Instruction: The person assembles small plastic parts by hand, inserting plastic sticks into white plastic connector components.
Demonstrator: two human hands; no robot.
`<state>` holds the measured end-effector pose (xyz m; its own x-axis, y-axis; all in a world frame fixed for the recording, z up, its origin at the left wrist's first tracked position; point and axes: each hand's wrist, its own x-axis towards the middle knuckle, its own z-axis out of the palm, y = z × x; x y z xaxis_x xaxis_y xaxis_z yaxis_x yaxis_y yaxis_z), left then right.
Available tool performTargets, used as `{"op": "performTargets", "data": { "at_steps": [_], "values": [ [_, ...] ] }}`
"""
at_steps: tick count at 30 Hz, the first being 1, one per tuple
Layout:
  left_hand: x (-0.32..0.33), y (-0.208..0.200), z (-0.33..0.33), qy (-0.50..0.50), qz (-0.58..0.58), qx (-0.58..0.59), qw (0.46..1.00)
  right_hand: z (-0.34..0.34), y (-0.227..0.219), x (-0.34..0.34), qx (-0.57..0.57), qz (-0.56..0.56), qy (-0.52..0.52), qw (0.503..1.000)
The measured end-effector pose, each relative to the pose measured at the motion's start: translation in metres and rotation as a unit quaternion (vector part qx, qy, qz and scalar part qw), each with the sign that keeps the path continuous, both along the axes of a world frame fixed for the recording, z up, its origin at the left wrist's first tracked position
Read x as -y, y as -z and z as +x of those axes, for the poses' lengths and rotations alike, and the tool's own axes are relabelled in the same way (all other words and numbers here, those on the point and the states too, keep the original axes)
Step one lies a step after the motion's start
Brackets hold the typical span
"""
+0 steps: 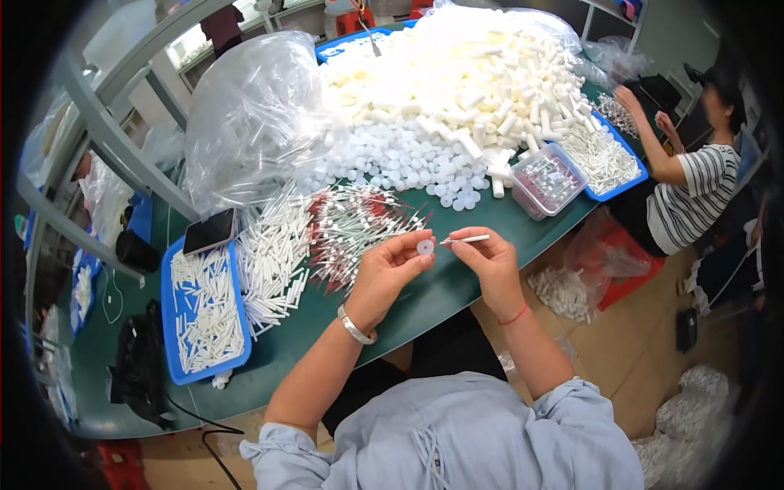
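Observation:
Between the fingertips of my left hand is a small translucent white disc with a hole at its middle. My right hand pinches a thin white stick, whose narrow tip points left toward the disc, a small gap apart. Just beyond my left hand lies a heap of thin wired parts with white ends and red and pale leads. Farther back is a pile of matching translucent discs. White sticks lie heaped on the table to the left.
A blue tray of white sticks stands left, a phone on its far edge. Behind are white foam-like cylinders and a big clear bag. At right are a clear plastic box, another blue tray and a seated person.

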<state>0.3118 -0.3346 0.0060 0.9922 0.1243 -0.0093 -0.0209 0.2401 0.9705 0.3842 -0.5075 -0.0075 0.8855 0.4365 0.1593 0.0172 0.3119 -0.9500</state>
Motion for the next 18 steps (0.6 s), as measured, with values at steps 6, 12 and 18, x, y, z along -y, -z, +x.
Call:
{"op": "performTargets", "data": {
  "at_steps": [6, 12, 18],
  "values": [
    [-0.0012, 0.0051, -0.0034, 0.007, -0.067, 0.002, 0.998, -0.0022, 0.0034, -0.0012, 0.061, -0.032, 0.035, 0.997],
    [-0.0002, 0.0060, -0.0039, -0.024, -0.099, 0.004, 0.995, -0.0006, 0.0019, 0.0047, 0.164, -0.118, 0.053, 0.978],
    [-0.0022, 0.0087, -0.0025, -0.012, -0.084, -0.019, 0.996, 0.0006, 0.0059, 0.0003, 0.132, -0.061, 0.060, 0.988]
  ]
}}
